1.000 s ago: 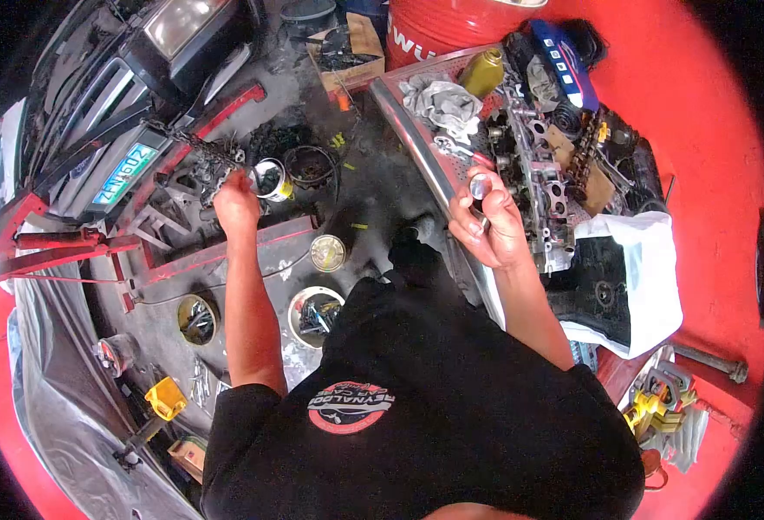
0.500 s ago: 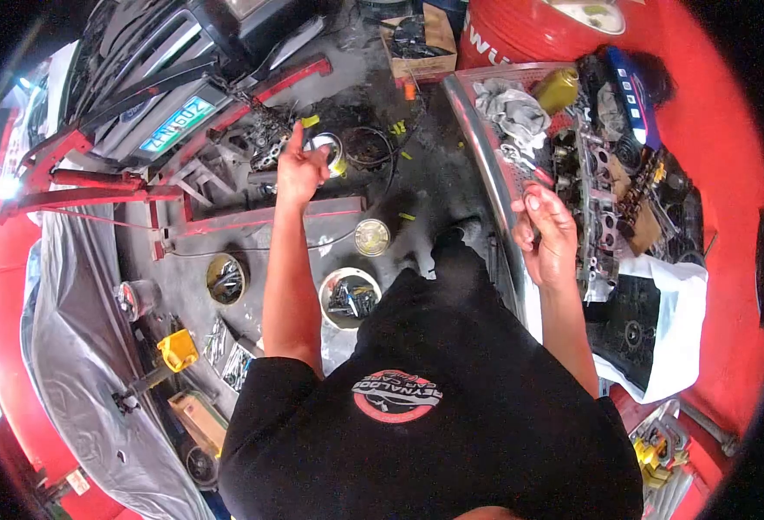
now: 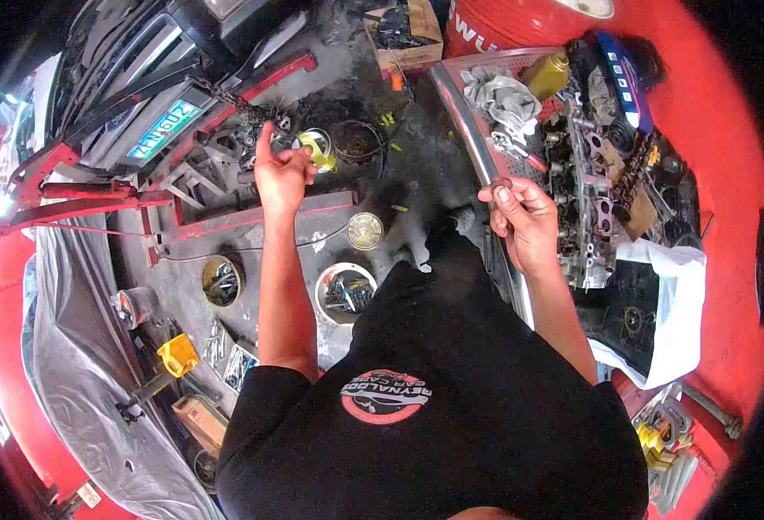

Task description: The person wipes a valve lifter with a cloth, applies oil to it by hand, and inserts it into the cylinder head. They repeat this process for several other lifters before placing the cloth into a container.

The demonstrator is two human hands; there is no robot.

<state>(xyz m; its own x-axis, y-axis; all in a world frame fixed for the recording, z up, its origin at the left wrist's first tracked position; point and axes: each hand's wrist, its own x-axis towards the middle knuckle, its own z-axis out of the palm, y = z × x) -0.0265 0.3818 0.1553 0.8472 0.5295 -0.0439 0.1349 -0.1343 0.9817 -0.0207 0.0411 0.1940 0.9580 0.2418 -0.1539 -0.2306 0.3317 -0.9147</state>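
Over the edge rail of the worktop (image 3: 466,121), the right hand (image 3: 525,217) is closed in a pinch, thumb against fingers, on a small round piece (image 3: 501,183) that stands apart from the engine part (image 3: 603,212) beside it. The piece looks like metal, so it should be light enough for a fingertip grip, rigid, and unlikely to be crushed. A smooth or oily surface could make it slippery, and a drop might nick it; opposite sides of its rim seem the surest hold. The left hand (image 3: 282,178) is loosely open near a tin (image 3: 322,154), forefinger straight, the other fingers partly bent, with nothing visible in its grasp.
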